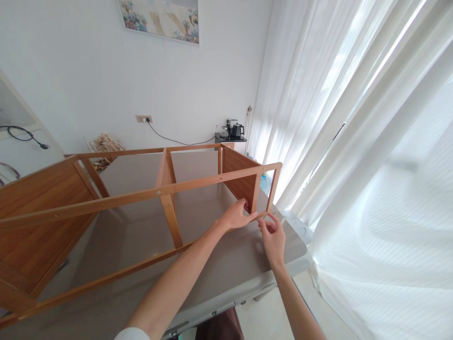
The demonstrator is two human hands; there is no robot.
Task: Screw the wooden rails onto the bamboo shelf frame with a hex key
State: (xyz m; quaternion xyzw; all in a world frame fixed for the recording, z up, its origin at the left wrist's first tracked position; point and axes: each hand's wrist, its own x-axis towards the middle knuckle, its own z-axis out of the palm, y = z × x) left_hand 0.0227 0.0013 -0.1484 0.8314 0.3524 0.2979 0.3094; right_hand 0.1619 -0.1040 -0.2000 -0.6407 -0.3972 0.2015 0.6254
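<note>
A brown wooden shelf frame [191,185] lies on its side on a grey table. My left hand [235,215] grips its lower rail close to the right end, thumb along the rail and fingers curled by the end panel [238,173]. Just to the right, my right hand [273,236] has thumb and fingers pinched together at the rail's corner. Whatever is between those fingertips is too small to make out. Small metal fittings show along the upper rail.
The grey table [244,255] has a rounded right corner. White curtains [382,189] hang at the right. Behind stand a black kettle [238,130] on a small cabinet, a wall socket [143,119] with a cord, and dried stalks [105,144].
</note>
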